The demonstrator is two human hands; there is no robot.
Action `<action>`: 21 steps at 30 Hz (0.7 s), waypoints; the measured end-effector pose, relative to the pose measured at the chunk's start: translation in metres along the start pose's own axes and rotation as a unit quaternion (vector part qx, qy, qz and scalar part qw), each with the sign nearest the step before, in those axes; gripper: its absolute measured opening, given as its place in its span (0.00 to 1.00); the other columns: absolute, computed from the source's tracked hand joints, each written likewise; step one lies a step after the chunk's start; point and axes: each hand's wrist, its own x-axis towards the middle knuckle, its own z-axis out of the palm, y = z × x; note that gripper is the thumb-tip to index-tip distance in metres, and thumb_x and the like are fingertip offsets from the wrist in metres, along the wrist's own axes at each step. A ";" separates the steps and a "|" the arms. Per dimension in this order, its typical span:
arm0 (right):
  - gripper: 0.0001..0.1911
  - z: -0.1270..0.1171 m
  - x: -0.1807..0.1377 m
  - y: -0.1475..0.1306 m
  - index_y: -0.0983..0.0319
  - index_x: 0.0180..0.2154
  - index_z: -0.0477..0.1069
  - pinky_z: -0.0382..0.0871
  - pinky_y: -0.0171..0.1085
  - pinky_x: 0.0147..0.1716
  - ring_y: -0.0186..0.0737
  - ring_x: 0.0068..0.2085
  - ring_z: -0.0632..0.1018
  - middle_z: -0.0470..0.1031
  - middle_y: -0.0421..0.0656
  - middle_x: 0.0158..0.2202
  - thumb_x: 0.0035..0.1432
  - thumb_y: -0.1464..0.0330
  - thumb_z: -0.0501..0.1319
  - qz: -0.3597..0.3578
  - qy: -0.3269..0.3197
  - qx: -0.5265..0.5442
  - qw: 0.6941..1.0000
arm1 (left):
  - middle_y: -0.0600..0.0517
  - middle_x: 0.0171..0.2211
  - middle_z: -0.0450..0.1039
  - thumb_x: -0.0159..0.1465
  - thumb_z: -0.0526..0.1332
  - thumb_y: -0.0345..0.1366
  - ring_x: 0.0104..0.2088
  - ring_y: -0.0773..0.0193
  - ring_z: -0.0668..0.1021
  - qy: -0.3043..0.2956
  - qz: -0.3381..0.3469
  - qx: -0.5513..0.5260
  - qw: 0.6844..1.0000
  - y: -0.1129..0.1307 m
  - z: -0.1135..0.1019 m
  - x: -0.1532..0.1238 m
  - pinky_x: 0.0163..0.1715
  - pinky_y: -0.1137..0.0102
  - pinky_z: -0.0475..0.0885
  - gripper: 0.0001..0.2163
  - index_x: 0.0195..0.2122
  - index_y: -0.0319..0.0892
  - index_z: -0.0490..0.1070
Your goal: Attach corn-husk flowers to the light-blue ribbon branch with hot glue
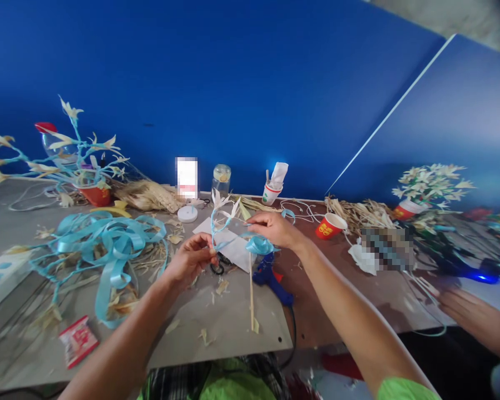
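Green cloth of my clothing (237, 383) lies closest, below the edge of the desk (220, 333). Above the desk, my left hand (194, 258) pinches the blue-wrapped stem (213, 232) of a pale flower (220, 203), holding it roughly upright with the petals clear of my fingers. My right hand (273, 229) is just above the blue ribbon roll (259, 244); its fingertips are drawn close together, but I cannot tell whether they grip the thin strip (231, 242) running across from the stem. I judge this to be winding: the strip wants light, even tension and a slant, each turn overlapping the last, while the left hand pinches near the wrap and turns the stem gently. Bending the petals would be the risk. The glue gun (270, 283) and scissors (218, 269) lie close below, so slack ribbon should be kept off them.
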 end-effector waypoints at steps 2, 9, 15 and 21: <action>0.12 -0.008 -0.008 -0.005 0.64 0.40 0.77 0.64 0.33 0.31 0.34 0.32 0.73 0.74 0.44 0.34 0.56 0.69 0.57 -0.020 0.013 -0.028 0.999 | 0.55 0.22 0.70 0.50 0.67 0.28 0.20 0.71 0.73 0.010 -0.004 -0.005 1.000 -0.001 0.000 0.001 0.24 0.75 0.68 0.08 0.29 0.38 0.69; 0.12 0.011 -0.024 -0.039 0.62 0.40 0.75 0.63 0.33 0.34 0.32 0.32 0.72 0.75 0.43 0.34 0.58 0.72 0.55 -0.067 -0.029 -0.059 0.996 | 0.55 0.21 0.71 0.50 0.68 0.29 0.21 0.70 0.74 0.021 -0.011 0.011 1.000 -0.002 0.001 0.001 0.25 0.75 0.69 0.08 0.29 0.39 0.69; 0.09 0.024 -0.016 -0.042 0.63 0.33 0.75 0.60 0.32 0.32 0.32 0.30 0.71 0.74 0.41 0.29 0.57 0.74 0.56 -0.074 -0.027 -0.086 0.993 | 0.55 0.23 0.71 0.49 0.69 0.30 0.22 0.70 0.75 0.017 -0.018 0.013 1.000 0.000 0.003 0.000 0.26 0.75 0.70 0.09 0.30 0.38 0.70; 0.08 0.030 -0.015 -0.039 0.64 0.32 0.75 0.60 0.31 0.33 0.32 0.31 0.72 0.74 0.41 0.29 0.57 0.74 0.57 -0.104 -0.022 -0.098 0.989 | 0.55 0.25 0.71 0.51 0.68 0.29 0.22 0.71 0.75 0.010 -0.018 0.012 1.000 -0.001 0.003 0.000 0.26 0.76 0.70 0.08 0.29 0.38 0.70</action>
